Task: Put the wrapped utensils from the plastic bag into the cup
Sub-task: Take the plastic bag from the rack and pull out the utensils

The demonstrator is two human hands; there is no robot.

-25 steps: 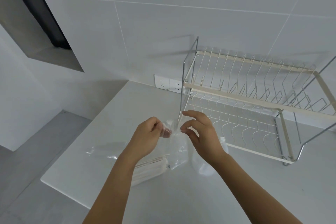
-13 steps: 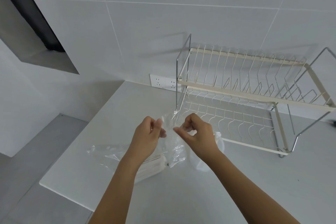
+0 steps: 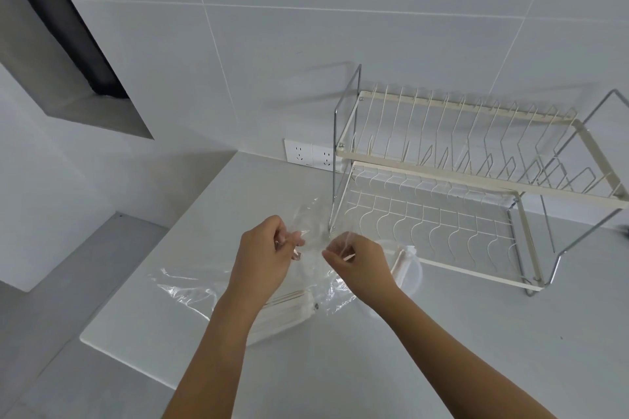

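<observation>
Hands (image 3: 263, 253) now pinch plastic bag (image 3: 190, 289) wider.

A single head-worn view looks forward and down, close over the white counter (image 3: 442, 350) toward the tiled wall (image 3: 306, 44)

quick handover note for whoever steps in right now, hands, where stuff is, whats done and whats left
Left hand and right hand each pinch the mouth of the clear plastic bag, pulling it apart above the counter.
Wrapped utensils lie inside the bag, on the counter.
Cup sits behind the right hand, before the dish rack.
Done: bag gripped at its opening.
Left: take the utensils out and put them into the cup.
</observation>
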